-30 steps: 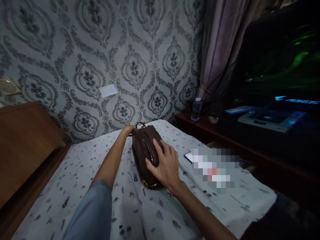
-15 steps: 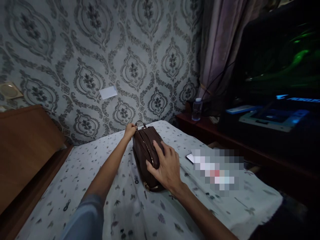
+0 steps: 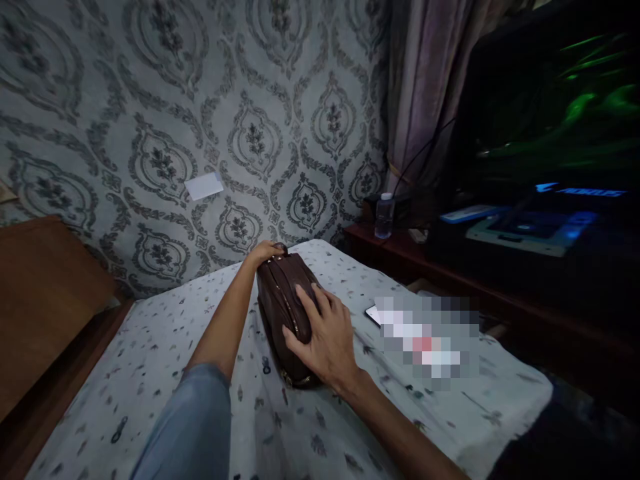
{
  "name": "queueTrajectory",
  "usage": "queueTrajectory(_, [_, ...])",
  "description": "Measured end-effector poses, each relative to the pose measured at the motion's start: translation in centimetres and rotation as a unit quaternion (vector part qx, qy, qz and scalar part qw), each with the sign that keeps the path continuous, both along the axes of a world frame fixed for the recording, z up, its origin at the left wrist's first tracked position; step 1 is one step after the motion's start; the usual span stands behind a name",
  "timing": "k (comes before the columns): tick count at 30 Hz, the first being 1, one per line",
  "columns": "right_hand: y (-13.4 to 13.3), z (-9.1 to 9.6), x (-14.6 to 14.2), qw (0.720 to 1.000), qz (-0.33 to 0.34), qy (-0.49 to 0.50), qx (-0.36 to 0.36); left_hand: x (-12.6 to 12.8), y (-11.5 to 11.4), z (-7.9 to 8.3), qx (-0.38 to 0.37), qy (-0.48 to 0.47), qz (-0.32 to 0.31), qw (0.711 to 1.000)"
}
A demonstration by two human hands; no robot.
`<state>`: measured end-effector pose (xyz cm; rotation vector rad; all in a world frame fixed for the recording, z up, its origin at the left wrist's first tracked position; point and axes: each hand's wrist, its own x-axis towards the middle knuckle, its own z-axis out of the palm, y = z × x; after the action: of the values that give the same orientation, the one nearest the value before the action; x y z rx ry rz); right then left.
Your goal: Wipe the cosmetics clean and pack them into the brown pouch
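A dark brown zip bag (image 3: 284,300) stands on a bed covered by a white patterned sheet (image 3: 150,347). My left hand (image 3: 266,254) is closed over the bag's far end, where its handle and zip are. My right hand (image 3: 323,337) presses on the near side of the bag with fingers spread over it, holding it steady. A gold zip line runs along the bag's top.
A phone (image 3: 374,313) lies on the sheet right of the bag, beside a blurred patch. A dark side table (image 3: 400,253) carries a water bottle (image 3: 383,216). A wooden headboard (image 3: 45,300) is at left. Patterned wall behind; dark screen at right.
My left hand has shifted from beside the bag's far end to on top of it, covering the handle. The view has drifted slightly left. My right hand stays on the bag.
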<state>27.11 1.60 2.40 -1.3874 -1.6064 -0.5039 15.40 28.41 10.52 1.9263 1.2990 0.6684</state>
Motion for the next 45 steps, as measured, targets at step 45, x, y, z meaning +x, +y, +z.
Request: queueTrajectory(45, [0.1,-0.1,-0.2,1.0,-0.007,0.014,0.018,-4.0,-0.7,-1.7,-0.017,-0.041,0.133,0.99])
